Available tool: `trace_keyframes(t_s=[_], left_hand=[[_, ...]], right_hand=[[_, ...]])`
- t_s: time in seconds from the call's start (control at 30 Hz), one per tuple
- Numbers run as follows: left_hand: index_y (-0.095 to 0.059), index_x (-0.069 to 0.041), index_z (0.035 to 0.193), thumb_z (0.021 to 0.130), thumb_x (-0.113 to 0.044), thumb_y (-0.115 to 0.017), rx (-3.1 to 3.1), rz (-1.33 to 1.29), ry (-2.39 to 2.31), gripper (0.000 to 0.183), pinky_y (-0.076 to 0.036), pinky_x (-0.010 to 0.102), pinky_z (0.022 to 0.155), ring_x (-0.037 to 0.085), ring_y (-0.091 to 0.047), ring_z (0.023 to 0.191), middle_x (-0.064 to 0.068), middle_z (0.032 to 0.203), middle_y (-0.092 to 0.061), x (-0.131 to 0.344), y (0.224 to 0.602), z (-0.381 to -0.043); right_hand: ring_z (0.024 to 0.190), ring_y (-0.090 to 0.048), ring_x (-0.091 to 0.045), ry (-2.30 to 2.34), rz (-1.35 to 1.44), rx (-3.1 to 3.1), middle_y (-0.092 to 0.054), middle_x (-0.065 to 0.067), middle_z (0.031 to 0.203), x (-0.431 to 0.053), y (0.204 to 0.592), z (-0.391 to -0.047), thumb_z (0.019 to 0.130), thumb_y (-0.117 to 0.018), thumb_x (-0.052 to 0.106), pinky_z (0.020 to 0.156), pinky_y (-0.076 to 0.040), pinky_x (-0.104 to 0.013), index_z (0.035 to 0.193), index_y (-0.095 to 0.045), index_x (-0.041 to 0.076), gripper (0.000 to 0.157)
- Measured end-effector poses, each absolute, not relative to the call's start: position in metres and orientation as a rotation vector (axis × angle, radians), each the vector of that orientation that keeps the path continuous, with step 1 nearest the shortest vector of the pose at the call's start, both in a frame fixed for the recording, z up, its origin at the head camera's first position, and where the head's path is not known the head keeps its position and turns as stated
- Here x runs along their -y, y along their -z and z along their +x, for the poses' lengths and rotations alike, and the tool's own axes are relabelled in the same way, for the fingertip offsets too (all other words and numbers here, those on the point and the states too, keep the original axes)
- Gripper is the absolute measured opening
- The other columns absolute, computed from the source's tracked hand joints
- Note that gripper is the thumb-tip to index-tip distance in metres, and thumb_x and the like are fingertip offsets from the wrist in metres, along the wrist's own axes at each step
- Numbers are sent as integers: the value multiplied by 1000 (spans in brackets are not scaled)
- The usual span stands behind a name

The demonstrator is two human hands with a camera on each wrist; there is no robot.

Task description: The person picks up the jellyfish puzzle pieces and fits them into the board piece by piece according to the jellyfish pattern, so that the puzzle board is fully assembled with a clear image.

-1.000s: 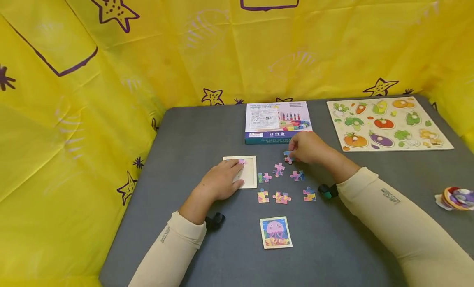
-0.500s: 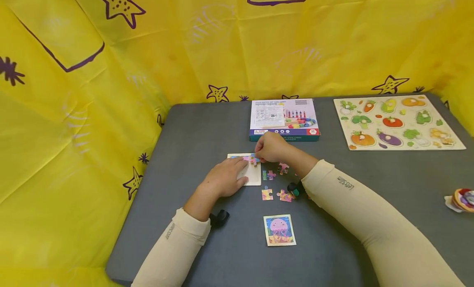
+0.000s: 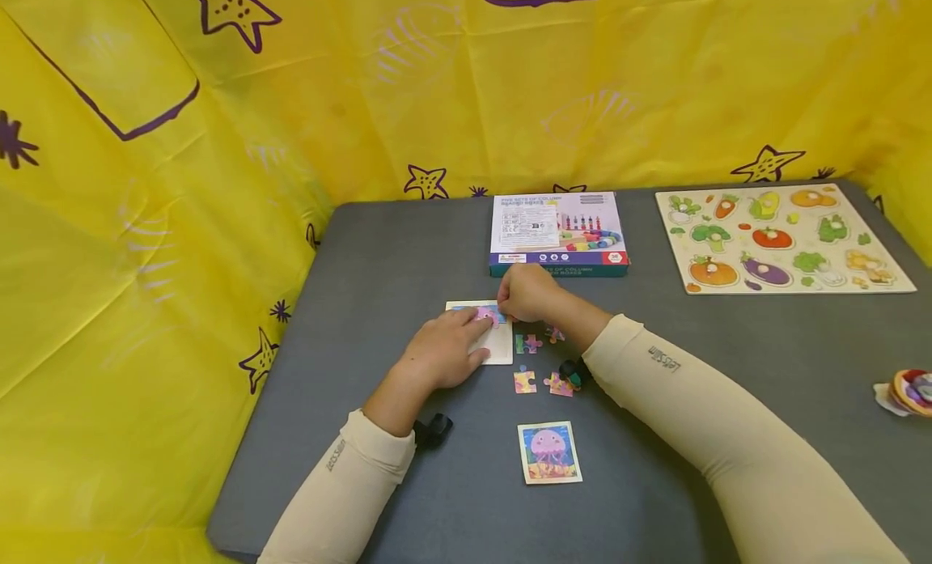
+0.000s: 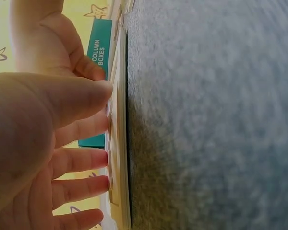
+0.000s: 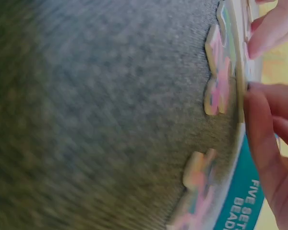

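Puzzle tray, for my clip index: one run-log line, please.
left hand: on tray; right hand: at tray's corner; loose pieces: beside tray

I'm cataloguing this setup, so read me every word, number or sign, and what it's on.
"FIVE SETS OF COLUMN": top of the toy box.
"FIVE SET", "BEAD", "COLUMN", "BOXES": its teal side, partly covered.
"LetsSlim": left sleeve and right sleeve.
Too small or blurred: white sticker, red hexagon's number, other box print.

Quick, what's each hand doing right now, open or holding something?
Left hand: open, resting on the pale rectangular wooden puzzle tray.
Right hand: at the tray's far right corner; pinching or only pressing, can't be told.
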State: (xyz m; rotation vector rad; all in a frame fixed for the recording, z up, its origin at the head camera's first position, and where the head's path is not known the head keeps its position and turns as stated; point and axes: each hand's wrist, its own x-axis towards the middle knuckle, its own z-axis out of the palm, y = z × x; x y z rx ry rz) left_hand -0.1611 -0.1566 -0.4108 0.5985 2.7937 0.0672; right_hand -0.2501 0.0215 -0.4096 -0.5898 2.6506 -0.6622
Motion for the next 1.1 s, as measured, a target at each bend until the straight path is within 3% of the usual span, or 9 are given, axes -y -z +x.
trace_keyframes(t_s=[0.2, 0.4, 0.53, 0.63, 0.87, 1.1], left_hand=[[-44, -24, 157, 102, -46, -56, -2795, 580, -36, 60, -34, 51, 119, 30, -38, 149, 8, 163, -39, 155, 411, -160], [-44, -24, 156, 101, -46, -57, -2792, 575, -54, 61, -34, 52, 118, 30, -37, 149, 8, 163, -39, 155, 412, -161], [-46, -24, 155, 100, -46, -60, -2786, 577, -137, 61, -33, 52, 118, 30, -37, 147, 9, 160, -40, 157, 414, -163], [-48, -24, 153, 98, -45, -62, -2787, 581, -193, 61, -32, 52, 118, 29, -37, 145, 9, 158, -41, 160, 417, -165], [-46, -22, 153, 97, -44, -64, -2804, 575, -291, 63, -28, 54, 119, 32, -33, 148, 11, 160, -35, 172, 417, -167], [-46, -14, 153, 98, -42, -65, -2838, 515, -291, 64, -30, 55, 116, 35, -35, 142, 12, 153, -43, 195, 410, -163]], right_hand=[[83, -64, -23, 606, -608, -2703, -72, 0, 79, -19, 409, -250, 89, -78, 21, 81, -53, -40, 79, -77, 14, 12], [82, -61, -21, 560, -683, -2657, -71, 0, 86, -39, 399, -242, 93, -76, 23, 80, -51, -39, 87, -77, 16, 9], [80, -61, -19, 492, -720, -2554, -69, -1, 90, -58, 393, -228, 87, -82, 26, 78, -52, -38, 94, -75, 15, 15], [82, -58, -20, 448, -751, -2516, -64, -2, 89, -65, 394, -216, 84, -85, 29, 78, -49, -37, 93, -72, 14, 22], [84, -53, -23, 417, -807, -2603, -58, -3, 85, -64, 403, -201, 83, -85, 25, 79, -45, -38, 86, -69, 14, 21], [72, -57, -18, 590, -772, -2573, -63, 0, 76, -68, 392, -206, 89, -80, 19, 68, -46, -31, 79, -70, 15, 16]])
